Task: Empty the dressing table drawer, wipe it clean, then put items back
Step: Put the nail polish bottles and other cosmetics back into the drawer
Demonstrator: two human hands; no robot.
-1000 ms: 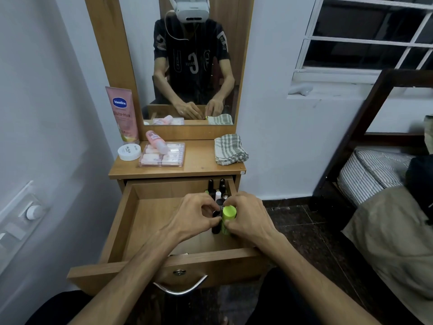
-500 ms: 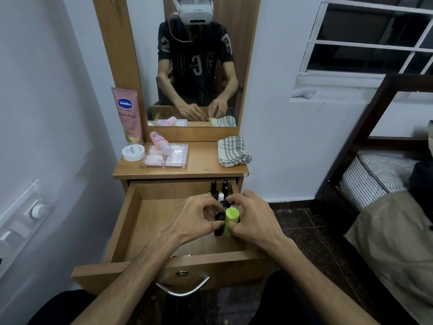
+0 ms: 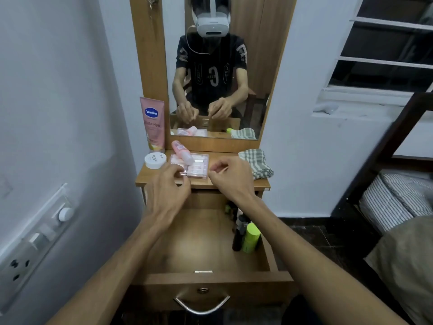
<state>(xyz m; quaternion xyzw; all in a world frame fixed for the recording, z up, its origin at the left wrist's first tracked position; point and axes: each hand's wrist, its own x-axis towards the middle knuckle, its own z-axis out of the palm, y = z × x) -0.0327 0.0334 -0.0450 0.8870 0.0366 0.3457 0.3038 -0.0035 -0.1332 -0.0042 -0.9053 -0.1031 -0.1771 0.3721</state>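
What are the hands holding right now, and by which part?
Nothing that shows. The left hand and right hand hover with loosely curled fingers over the clear case on the dressing table top.

The wooden bench (image 3: 225,181) carries a white jar (image 3: 155,160) and an upright pink tube (image 3: 152,124) left of the left grip (image 3: 168,181), and a clear case (image 3: 195,166) between both grips. A checked cloth (image 3: 256,163) lies just right of the right grip (image 3: 230,175).

Both my arms extended forward. Left hand (image 3: 167,184) fingers loosely curled, holding nothing. Right hand (image 3: 230,177) also loosely curled, empty, thumb near fingertips. Hands apart.
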